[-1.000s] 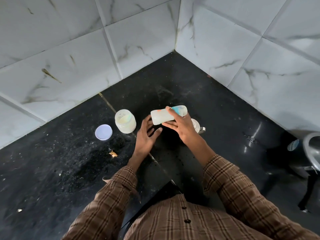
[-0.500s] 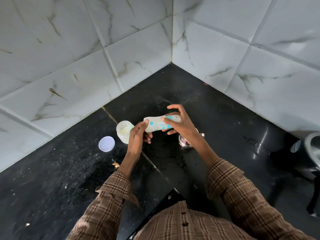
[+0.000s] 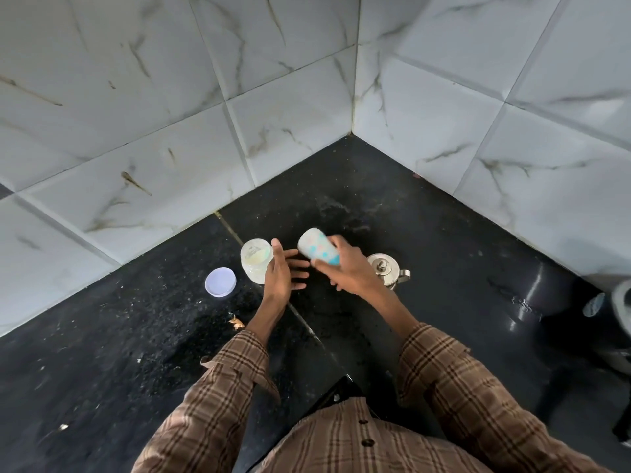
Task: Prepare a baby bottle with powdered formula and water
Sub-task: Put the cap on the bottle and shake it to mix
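Sleeves: we see two brown checked sleeves (image 3: 454, 377) nearest to the camera, reaching forward over the black worktop (image 3: 102, 353), so both arms work in front of the body.

Left hand: our left hand (image 3: 281, 271) is apart, with fingers straight and spread, and it grips nothing. It waits just beside the bottle, and we judge it is ready to support or take the bottle.

Right hand: our right hand (image 3: 345, 268) is clamped around the baby bottle (image 3: 316, 247), fingers curled on its lower body.

Baby bottle: it is held above the worktop, tilted, one end pointing up and away from us. We cannot tell if this end is the base or the open mouth, nor what is inside.

Formula jar: the open jar (image 3: 256, 259) with pale powder stands just behind the left hand, near for scooping.

Lid: the white lid (image 3: 220, 281) lies flat to the left of the jar, put aside so the jar stays open.

Steel pot: a small steel pot (image 3: 384, 269) with a lid knob stands behind the right hand; we suppose it holds the water.

Walls: marble tiles (image 3: 290, 97) close the corner behind.
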